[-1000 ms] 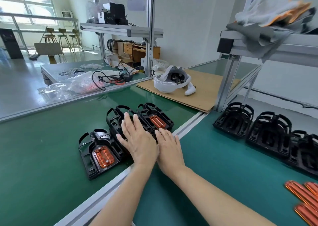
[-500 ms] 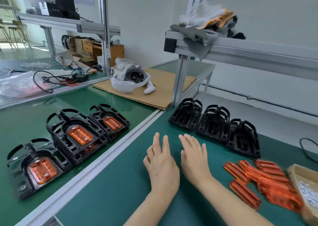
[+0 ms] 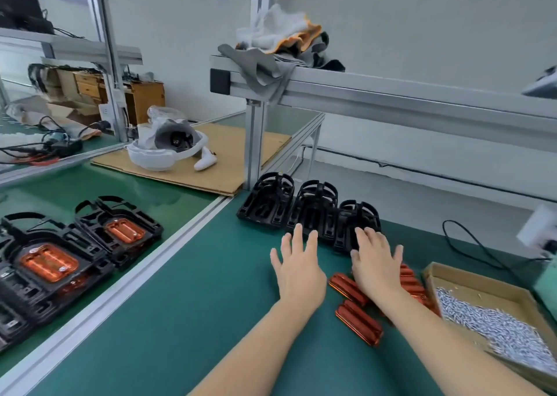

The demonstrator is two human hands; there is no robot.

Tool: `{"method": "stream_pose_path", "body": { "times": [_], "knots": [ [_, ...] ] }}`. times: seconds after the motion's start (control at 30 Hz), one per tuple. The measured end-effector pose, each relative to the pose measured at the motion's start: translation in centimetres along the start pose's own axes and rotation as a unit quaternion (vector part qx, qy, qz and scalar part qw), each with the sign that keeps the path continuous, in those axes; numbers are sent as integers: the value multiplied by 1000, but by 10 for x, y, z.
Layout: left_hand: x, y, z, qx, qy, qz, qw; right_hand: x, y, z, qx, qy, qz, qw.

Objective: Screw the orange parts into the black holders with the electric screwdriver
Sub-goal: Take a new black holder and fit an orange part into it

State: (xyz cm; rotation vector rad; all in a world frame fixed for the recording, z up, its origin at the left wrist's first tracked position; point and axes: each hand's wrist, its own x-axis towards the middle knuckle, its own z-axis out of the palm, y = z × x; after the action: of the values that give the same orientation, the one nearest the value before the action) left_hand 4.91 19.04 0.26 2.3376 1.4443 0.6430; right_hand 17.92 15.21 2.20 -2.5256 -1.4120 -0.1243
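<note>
Three empty black holders (image 3: 307,211) lean in a row at the back of the green mat. My left hand (image 3: 297,267) hovers flat with fingers spread, just in front of the middle holder. My right hand (image 3: 375,260) is also spread, fingertips at the rightmost holder (image 3: 358,214), held over a pile of loose orange parts (image 3: 357,320). Neither hand holds anything. On the left bench lie black holders fitted with orange parts (image 3: 49,263). No screwdriver is visible.
A cardboard box of small silver screws (image 3: 494,326) sits at the right. An aluminium post (image 3: 254,145) and shelf rail with rags stand behind the holders. A white headset (image 3: 164,148) rests on cardboard. A black cable (image 3: 470,244) runs at the far right.
My view and both hands have swung right, away from the finished holders on the left bench, and the hands reached forward to the empty holders, spreading apart over the orange parts.
</note>
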Motion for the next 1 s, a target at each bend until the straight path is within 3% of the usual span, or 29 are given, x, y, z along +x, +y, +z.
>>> {"method": "stream_pose_path", "body": {
  "times": [0.27,0.53,1.0],
  "knots": [
    [27,8,17,9,-53,13,998,26,26,2,-9,-40,42,998],
    [23,21,33,-12,-49,28,998,41,30,11,23,-91,55,994],
    [13,38,41,-100,-102,20,990,35,45,6,61,51,1,997]
  ]
}}
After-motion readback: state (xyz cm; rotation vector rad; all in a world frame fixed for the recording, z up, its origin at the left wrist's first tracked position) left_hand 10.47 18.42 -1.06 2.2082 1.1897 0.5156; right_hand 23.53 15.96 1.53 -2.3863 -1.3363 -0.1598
